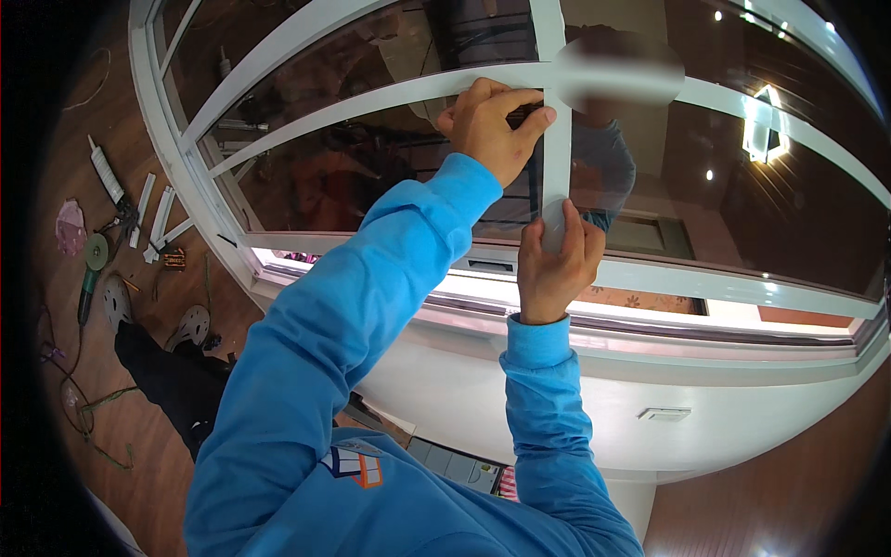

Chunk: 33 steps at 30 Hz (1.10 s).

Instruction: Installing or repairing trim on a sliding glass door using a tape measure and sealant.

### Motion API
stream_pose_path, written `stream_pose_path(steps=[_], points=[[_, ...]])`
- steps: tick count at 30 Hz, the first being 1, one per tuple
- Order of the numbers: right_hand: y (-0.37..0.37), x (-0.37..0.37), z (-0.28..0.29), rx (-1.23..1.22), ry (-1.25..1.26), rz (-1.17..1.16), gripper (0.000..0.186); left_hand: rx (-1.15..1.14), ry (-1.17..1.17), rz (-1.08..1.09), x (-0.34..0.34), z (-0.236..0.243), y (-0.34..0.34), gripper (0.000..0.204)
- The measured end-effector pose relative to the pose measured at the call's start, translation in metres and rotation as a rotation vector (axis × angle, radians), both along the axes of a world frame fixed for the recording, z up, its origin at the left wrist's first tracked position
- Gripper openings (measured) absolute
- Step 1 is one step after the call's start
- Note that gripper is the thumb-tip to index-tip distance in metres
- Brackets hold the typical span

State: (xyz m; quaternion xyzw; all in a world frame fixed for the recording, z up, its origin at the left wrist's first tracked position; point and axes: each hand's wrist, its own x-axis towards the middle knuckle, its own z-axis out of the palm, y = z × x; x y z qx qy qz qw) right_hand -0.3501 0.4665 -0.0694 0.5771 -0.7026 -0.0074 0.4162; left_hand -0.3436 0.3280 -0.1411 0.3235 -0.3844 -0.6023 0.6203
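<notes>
Both my hands are raised to a white-framed window with dark glass. My left hand is closed at the upper part of the vertical white window bar, its thumb tip on the bar and its other fingers bent against the crossbar and glass. Lower on the same bar, my right hand pinches a small pale flat piece with a rounded top between thumb and fingers. The piece lies against the bar; its lower end is hidden by my hand.
On the wooden floor at left lie a caulking gun with a white tube, a green angle grinder, several white strips and a pink plastic bag. My grey clogs stand nearby. Below the window are the sill track and a grey case.
</notes>
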Motion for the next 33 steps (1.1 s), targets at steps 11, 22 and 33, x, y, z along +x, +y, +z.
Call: stream_pose_path(steps=[11, 22, 33], points=[[-0.001, -0.004, 0.000, 0.029, 0.043, 0.007, 0.040, 0.009, 0.000, 0.003, -0.003, 0.000, 0.001, 0.032], [0.000, -0.003, 0.009, 0.066, 0.090, 0.005, 0.041, 0.052, -0.024, 0.020, -0.003, 0.005, 0.006, 0.029], [0.000, -0.003, 0.018, 0.125, 0.105, 0.011, 0.041, 0.151, 0.002, 0.013, -0.003, 0.016, 0.012, 0.032]])
